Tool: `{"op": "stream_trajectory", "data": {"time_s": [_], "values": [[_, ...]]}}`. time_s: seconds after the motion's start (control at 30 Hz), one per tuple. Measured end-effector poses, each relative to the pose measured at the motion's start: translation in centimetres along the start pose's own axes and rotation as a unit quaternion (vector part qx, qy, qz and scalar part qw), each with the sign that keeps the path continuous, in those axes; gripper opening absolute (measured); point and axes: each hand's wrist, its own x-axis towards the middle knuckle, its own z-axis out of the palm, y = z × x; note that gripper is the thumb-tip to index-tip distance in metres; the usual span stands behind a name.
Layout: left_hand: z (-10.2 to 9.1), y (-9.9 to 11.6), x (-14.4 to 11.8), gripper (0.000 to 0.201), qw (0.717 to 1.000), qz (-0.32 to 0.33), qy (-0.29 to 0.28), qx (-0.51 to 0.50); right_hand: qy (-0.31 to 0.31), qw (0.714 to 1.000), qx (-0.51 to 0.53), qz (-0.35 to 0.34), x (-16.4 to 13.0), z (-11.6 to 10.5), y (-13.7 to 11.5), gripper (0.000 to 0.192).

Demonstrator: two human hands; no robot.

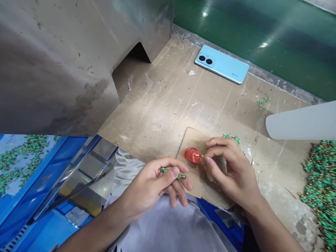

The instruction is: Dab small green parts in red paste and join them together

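Note:
My left hand (pixel 157 180) is closed around a few small green pieces (pixel 181 176) with dark ends, the thumb pressing them against the fingers. In a pinch between thumb and forefinger, my right hand (pixel 233 171) has a tiny green piece (pixel 203 156) at the edge of a small red cup (pixel 193 155). Something glossy and red fills the cup, which rests on a small cardboard piece (pixel 187 140). Whether the tip touches the red stuff is hard to see. A few loose green pieces (pixel 233 138) lie behind my right hand.
A large heap of green pieces (pixel 320 192) covers the right side. A rounded pale grey object (pixel 301 120) juts in there. At the back lies a light blue phone (pixel 223 64) beside a green surface (pixel 252 31). A metal housing (pixel 60 59) stands left, above a blue tray (pixel 49 164).

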Motion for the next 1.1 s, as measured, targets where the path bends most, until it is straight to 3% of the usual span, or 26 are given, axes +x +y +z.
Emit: {"op": "stream_trajectory", "data": {"time_s": [0.47,0.73,1.1], "values": [[0.04,-0.19,0.06,0.019,0.999,0.022,0.001,0.027,-0.009,1.0,-0.005,-0.002,0.22,0.02,-0.09,0.007],[0.15,-0.1,-0.07,0.014,0.999,0.01,-0.03,-0.016,-0.006,1.0,-0.002,-0.002,0.12,0.05,-0.01,0.008],[0.21,0.04,0.02,0.025,0.999,0.028,0.022,0.012,0.021,1.0,0.01,0.021,-0.14,-0.76,0.47,0.009]]}}
